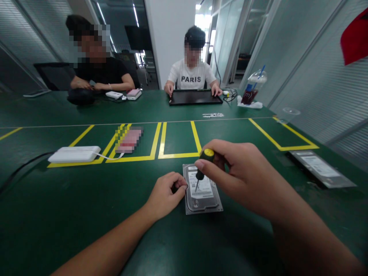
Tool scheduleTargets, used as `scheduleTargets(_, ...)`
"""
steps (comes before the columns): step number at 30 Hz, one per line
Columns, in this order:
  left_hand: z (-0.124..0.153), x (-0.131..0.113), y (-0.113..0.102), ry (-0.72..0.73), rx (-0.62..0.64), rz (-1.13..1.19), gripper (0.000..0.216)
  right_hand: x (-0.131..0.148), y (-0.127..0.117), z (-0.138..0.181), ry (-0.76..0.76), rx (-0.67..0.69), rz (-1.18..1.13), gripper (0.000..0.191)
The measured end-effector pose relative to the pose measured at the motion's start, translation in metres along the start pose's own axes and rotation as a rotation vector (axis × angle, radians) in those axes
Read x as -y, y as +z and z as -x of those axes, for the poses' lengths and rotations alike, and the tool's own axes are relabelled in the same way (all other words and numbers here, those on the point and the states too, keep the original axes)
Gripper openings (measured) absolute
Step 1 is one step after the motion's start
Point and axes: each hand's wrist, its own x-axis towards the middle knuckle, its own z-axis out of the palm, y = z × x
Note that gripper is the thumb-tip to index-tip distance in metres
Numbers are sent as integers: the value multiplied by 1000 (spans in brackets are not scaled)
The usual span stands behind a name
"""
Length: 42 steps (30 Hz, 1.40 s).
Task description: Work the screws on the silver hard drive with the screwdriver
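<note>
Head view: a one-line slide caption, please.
Right hand holds a screwdriver over a hard drive; left hand rests at its edge.

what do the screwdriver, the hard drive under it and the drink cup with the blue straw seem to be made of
Screwdriver: probably a plastic handle, dark with a yellow end; the thin shaft looks like metal.
Hard drive: likely metal, from its silvery-grey sheen; the label may be paper.
Drink cup: probably smooth, clear plastic, judging by its see-through domed top.
</note>
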Motion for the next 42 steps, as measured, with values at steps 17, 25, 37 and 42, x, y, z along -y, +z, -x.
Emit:
scheduleTargets(17, 1, 1, 1, 8, -9, 1, 9, -5, 10, -2, 61, 28, -46, 31)
scheduleTargets(25, 1, -1, 0, 6, -14, 19, 11, -10, 22, -4, 28, 8, -21, 33)
scheduleTargets(37, 0, 0, 1, -6, -16, 11, 10, -15, 33, -6, 53, 38, -35, 29)
scheduleTargets(42, 0, -2, 0, -6, -7, 6, 9, -15, 33, -6, 64, 48, -32, 30)
